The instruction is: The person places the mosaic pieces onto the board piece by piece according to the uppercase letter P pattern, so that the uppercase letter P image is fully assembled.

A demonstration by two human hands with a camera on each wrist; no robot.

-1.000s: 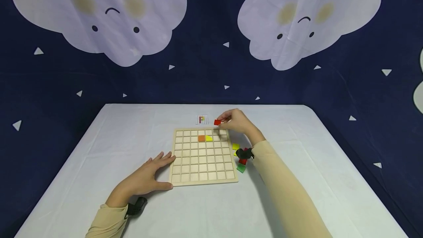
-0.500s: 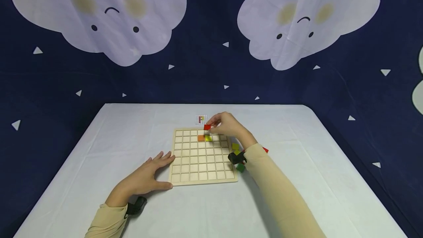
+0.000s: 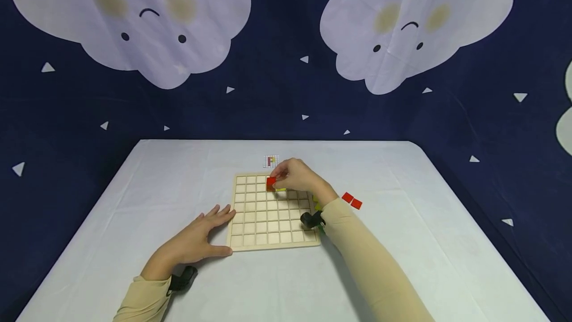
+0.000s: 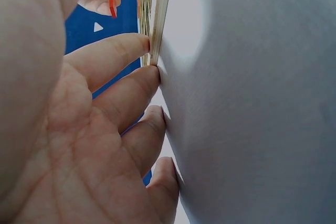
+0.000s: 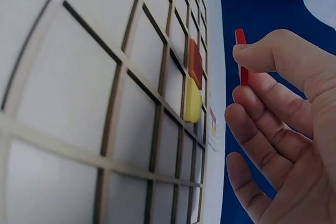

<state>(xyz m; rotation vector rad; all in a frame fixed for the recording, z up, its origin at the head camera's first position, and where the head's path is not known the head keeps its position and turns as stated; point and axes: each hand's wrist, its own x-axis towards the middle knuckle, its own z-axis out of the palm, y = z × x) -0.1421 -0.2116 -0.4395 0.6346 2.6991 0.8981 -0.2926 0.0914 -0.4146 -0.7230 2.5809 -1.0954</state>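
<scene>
My right hand (image 3: 297, 175) pinches a thin red square tile (image 3: 270, 184) between thumb and fingers. In the right wrist view, that tile is held apart from the board, above its surface. A wooden grid board (image 3: 273, 225) lies on the table. An orange tile (image 5: 195, 64) and a yellow tile with a cut corner (image 5: 192, 100) sit side by side in its cells; in the head view the red tile covers most of the orange one. Against the board's left edge rests my left hand (image 3: 201, 235), fingers spread and fingertips touching the wooden rim.
Two loose red tiles (image 3: 351, 200) lie right of the board. Yellow pieces (image 3: 317, 203) by its right edge are partly hidden under my right wrist. Behind the board lies a small printed grid card (image 3: 270, 161). A dark cloth with clouds hangs behind the white table (image 3: 178, 173).
My right hand has carried the red tile leftward and lower, from beyond the board's far right to over the orange tile. The loose red tiles have come into view. My left hand stays put.
</scene>
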